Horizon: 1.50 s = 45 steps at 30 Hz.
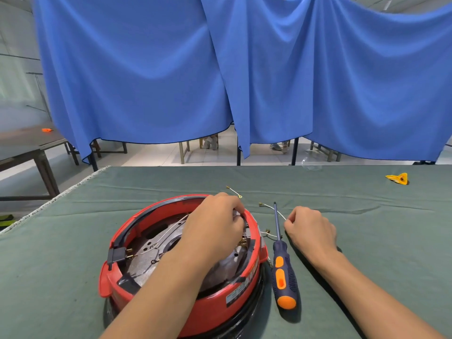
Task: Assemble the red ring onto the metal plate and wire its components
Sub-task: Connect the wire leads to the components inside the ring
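Near edge of a green cloth-covered table (146, 187), with a red ring (252, 231) seated around a grey metal plate (146, 263), both resting on a black base (249, 319). Inside the ring, thin white wires (168, 234) crossing the plate toward brass terminals at a black connector block (118, 254) on the ring's left wall. Left hand (215, 226) reaching over the ring from the near side, fingers curled down at the far right inner rim, fingertips pressed against something small and pale there; whether pinched or only touched, impossible to tell. Right hand (310, 231) resting on the cloth just right of the ring, fingers curled, thumb and forefinger pinching the end of a loose white wire (270, 207) that arcs away to a brass terminal. Between the two hands, a screwdriver (281, 270) with a blue and orange handle lying on the cloth, shaft pointing away, handle close beside the ring's right side. Under its shaft, another short white wire with terminals (267, 233), next to the ring. Farther back on the cloth, one more short lead with a ring terminal (234, 191), apart from the rest. At the far right of the table, a crumpled yellow scrap (397, 178). Behind the table, blue curtains (244, 69) hanging across the view, table legs visible beneath them.
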{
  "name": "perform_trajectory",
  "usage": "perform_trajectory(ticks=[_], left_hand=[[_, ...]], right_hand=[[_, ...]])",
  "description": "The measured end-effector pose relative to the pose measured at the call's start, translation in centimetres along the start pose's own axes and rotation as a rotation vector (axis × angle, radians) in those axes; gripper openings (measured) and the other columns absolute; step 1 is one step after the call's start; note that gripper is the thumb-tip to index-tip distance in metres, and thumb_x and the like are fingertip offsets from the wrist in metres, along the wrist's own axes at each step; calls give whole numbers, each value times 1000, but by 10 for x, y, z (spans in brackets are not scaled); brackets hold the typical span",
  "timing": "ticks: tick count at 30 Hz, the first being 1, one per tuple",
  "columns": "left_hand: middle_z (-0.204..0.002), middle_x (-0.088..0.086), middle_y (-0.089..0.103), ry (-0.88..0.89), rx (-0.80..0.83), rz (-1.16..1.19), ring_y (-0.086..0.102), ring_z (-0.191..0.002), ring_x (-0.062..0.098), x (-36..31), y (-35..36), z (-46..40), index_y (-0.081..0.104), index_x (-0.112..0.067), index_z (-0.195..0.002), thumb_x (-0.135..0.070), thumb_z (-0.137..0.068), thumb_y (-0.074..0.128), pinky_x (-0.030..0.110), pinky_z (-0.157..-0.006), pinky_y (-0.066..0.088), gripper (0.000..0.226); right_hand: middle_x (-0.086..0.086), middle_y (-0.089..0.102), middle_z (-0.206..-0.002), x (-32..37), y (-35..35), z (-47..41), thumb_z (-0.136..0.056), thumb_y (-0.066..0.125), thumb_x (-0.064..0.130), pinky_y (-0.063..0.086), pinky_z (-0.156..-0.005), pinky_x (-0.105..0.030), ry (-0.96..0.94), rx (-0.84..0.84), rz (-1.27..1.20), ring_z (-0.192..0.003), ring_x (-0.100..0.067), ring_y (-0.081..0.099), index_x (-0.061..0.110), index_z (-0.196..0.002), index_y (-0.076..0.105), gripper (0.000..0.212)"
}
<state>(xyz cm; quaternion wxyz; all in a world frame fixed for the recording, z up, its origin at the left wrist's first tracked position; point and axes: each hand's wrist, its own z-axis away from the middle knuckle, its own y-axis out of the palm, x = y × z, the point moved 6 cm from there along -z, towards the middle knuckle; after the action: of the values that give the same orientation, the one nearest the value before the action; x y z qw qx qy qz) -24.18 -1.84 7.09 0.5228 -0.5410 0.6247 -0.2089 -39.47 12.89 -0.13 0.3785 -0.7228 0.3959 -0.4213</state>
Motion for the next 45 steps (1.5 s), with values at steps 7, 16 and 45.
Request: perform_trajectory(ticks=[7, 16, 45], left_hand=[[-115, -8, 56, -3, 13, 4, 50, -108, 15, -3, 3, 6, 62, -25, -109, -23, -91, 47, 33, -85, 44, 23], [-117, -5, 55, -5, 61, -37, 51, -110, 18, -8, 3, 11, 59, -23, -112, -23, -92, 45, 37, -89, 45, 25], [-111, -5, 65, -17, -11, -4, 51, -110, 20, -3, -3, 9, 67, -22, -107, -21, -89, 48, 39, -92, 44, 27]], right_hand=[[-8, 68, -102, -4, -8, 5, -94, 47, 35, 36, -66, -31, -1, 3, 111, -97, -32, 63, 16, -99, 63, 24], [-5, 67, -90, -3, -20, 22, -87, 52, 29, 37, -65, -30, 33, 33, -11, -90, -32, 62, 18, -86, 66, 17], [-4, 60, -63, 12, -79, 35, -95, 58, 19, 44, -38, -21, -82, -450, -1101, -42, -12, 58, 23, -79, 54, 17]])
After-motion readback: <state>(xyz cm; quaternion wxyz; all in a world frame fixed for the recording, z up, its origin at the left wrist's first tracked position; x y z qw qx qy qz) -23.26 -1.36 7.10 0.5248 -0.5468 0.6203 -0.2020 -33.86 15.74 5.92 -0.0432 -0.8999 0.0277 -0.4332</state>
